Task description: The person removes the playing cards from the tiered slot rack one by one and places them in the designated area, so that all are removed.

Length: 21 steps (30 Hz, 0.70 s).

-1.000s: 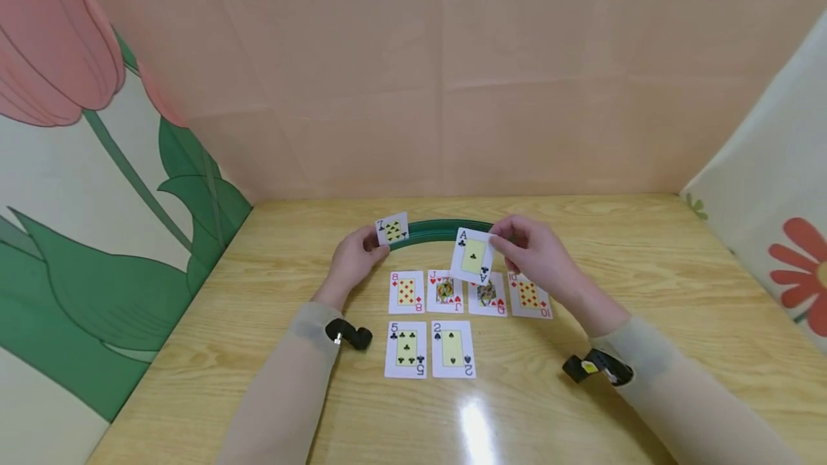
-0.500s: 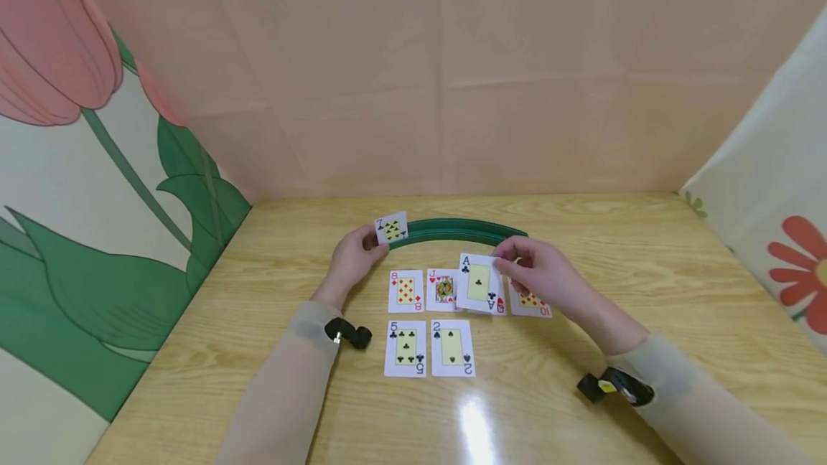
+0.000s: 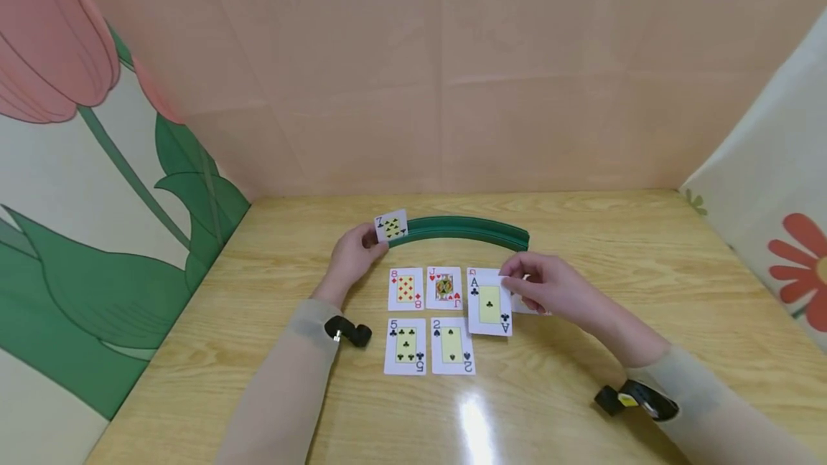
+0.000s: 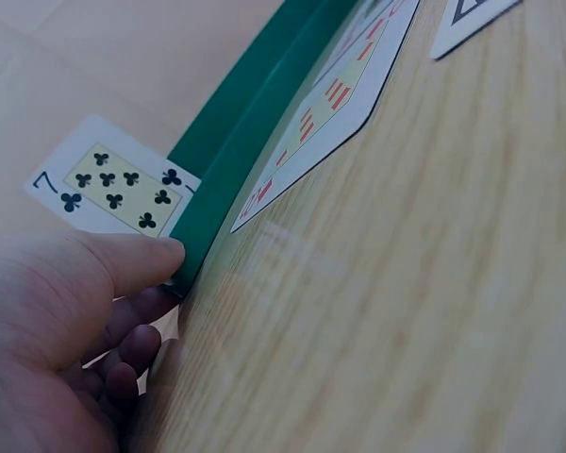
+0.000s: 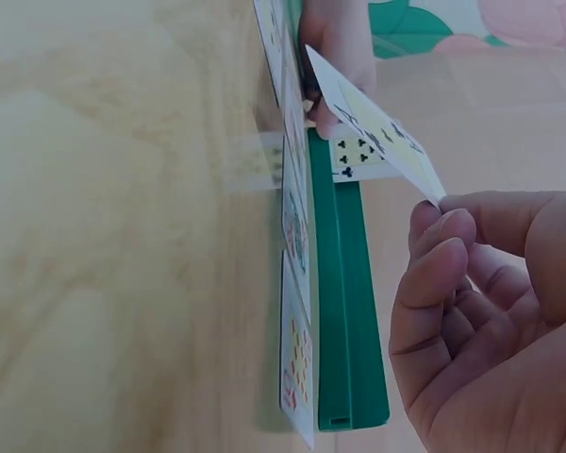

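My right hand (image 3: 543,283) pinches the ace of clubs (image 3: 489,305) by its upper right corner, thumb and fingers closed on it. The ace hangs over the queen (image 3: 472,273), hiding most of it, and comes next to the two of spades (image 3: 453,346). At the left end of a curved green card holder (image 3: 461,227), my left hand (image 3: 352,258) grips the holder with the thumb in front and fingers curled behind. The seven of clubs (image 4: 113,184) stands tilted in the holder's slot, just above that thumb.
On the wooden table (image 3: 555,407) lie the eight of diamonds (image 3: 405,289), the jack of hearts (image 3: 444,288) and the five of clubs (image 3: 405,346). The ten of diamonds (image 5: 297,363) is partly behind my right hand in the head view. A pink cloth wall (image 3: 446,92) rises behind.
My right hand has brought the ace of clubs nearer to me and slightly right, from beside the holder to over the queen. The left hand and the seven of clubs stay put.
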Each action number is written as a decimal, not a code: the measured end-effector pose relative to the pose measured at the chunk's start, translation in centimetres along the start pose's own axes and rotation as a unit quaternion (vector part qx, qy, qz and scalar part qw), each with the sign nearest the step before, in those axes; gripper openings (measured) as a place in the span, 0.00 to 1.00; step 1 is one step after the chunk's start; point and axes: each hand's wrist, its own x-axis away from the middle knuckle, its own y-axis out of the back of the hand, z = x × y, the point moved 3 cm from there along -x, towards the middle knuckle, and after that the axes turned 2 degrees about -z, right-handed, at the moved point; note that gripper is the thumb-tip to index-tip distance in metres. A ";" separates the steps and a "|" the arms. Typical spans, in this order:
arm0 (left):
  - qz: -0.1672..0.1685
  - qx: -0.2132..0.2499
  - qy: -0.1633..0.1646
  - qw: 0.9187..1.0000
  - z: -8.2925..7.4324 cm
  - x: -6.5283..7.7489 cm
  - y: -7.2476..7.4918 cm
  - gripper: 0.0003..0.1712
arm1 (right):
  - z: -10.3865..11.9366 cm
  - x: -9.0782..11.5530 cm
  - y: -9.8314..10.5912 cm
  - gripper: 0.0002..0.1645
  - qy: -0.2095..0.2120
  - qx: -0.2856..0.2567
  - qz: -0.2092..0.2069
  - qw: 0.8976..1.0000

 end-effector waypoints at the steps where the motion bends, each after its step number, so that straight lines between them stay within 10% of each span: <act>1: 0.000 -0.001 0.000 1.000 0.0 0.0 0.0 0.20 | -0.1 0.2 0.0 0.11 0.000 0.003 0.003 1.000; 21: -0.003 -0.004 0.000 1.000 0.1 -0.2 -0.1 0.20 | -1.4 1.6 -1.0 0.04 0.018 0.098 0.083 0.992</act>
